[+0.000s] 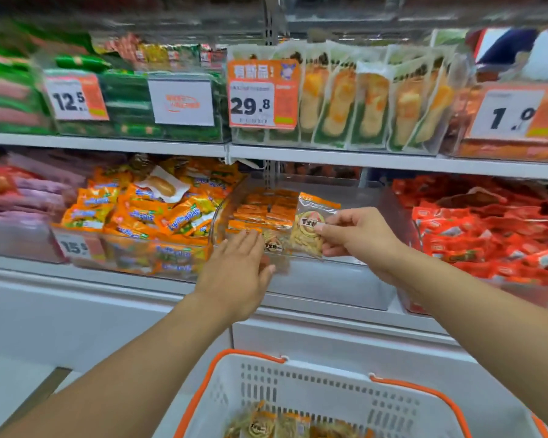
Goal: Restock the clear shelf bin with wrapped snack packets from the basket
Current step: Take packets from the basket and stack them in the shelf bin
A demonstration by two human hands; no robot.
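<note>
the right hand (358,237) has its fingers (340,220) curled, thumb and fingertips pinching the right edge of a clear plastic snack packet with an orange top band (310,227), held upright at the open front of the clear plastic shelf bin (339,281). a round dark-and-red seal with chinese characters sits on the packet's front; the characters are too small to read with confidence. the left hand (236,273) reaches toward the same bin with fingers straight and close together, palm down, fingertips at the bin's front lip just beside a second packet with the same round seal (274,243) lying inside. behind them a row of orange-topped packets (261,210) stands in the bin.

the bin sits on the lower white shelf (140,279), between a bin of orange wrappers with blue lettering (146,213), tagged "15", and a bin of red wrappers (487,222). on the upper shelf, price tags read "12.5" (75,98), "29.8" (261,96) and "1.0" (510,113).

below, a white perforated plastic basket with orange handles (329,393) holds more of the sealed packets (266,426) at the bottom edge of the view.
</note>
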